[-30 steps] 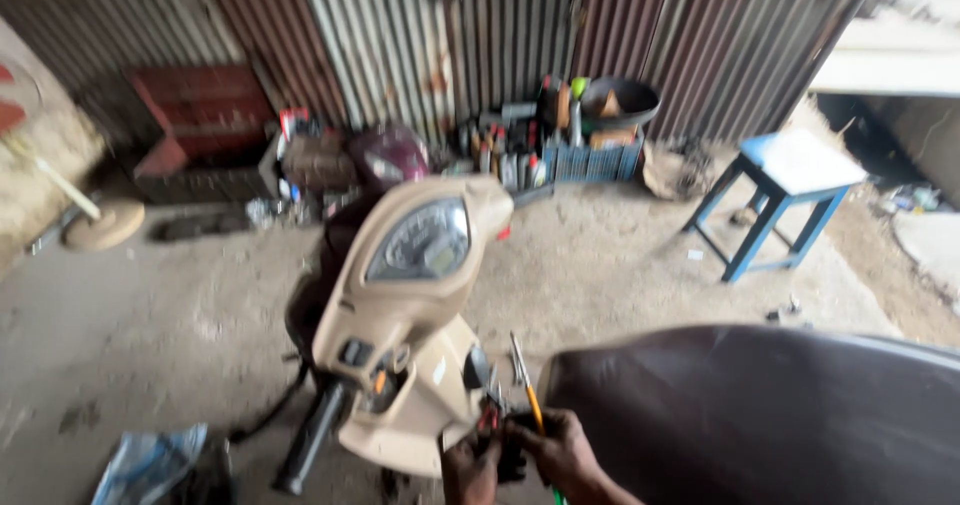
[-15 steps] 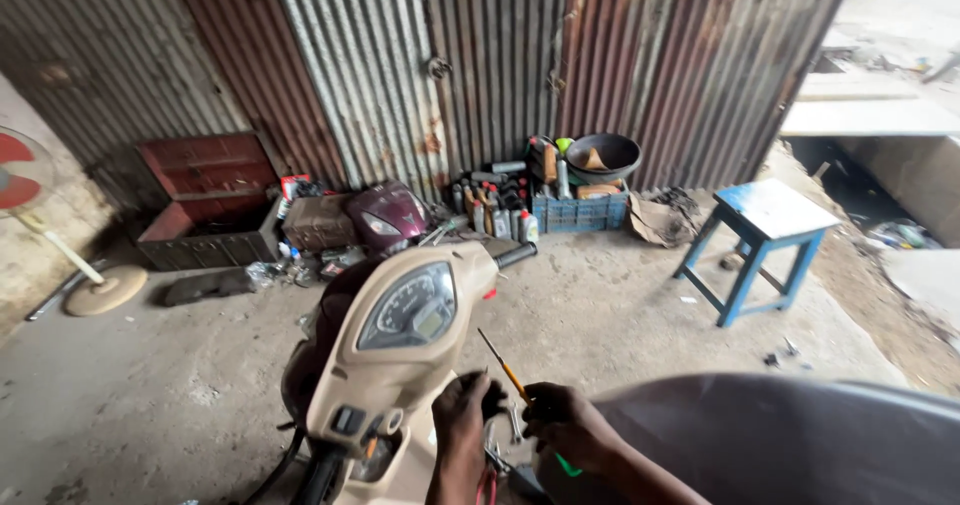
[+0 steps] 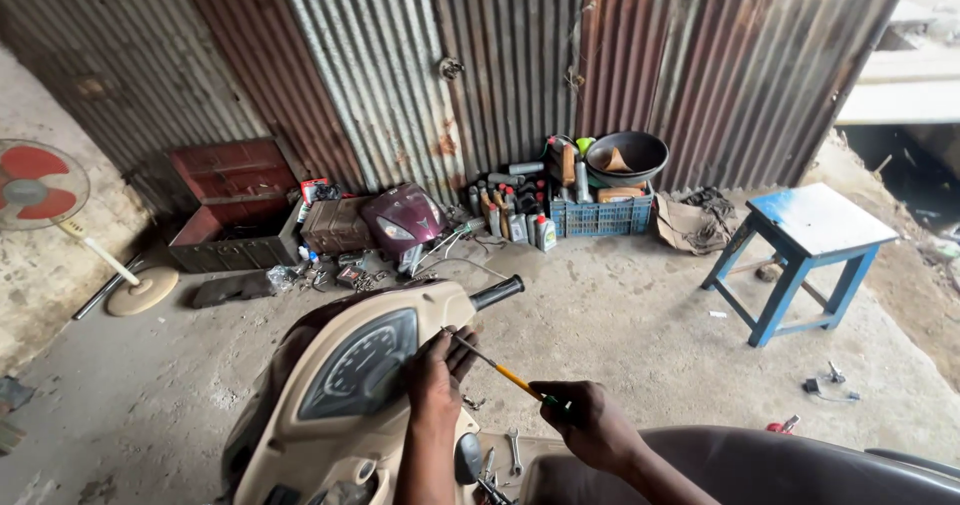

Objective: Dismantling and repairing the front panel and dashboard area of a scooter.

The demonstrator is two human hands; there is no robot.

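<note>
A beige scooter handlebar cover with a speedometer fills the lower left, its black grip sticking out to the right. My left hand rests on the cover's right edge, fingers pinching near the tip of a screwdriver. My right hand grips the yellow-and-green screwdriver by its handle, with the shaft pointing up-left at the cover. The dark scooter seat lies under my right forearm.
A blue stool stands at right. Against the corrugated wall sit a blue crate with bottles and a black bowl, a maroon scooter panel, a red toolbox and a fan. A wrench lies on the scooter.
The view has tilted up and swung, showing more of the wall. Both hands rose with the screwdriver from low on the scooter to the right edge of the speedometer cover.
</note>
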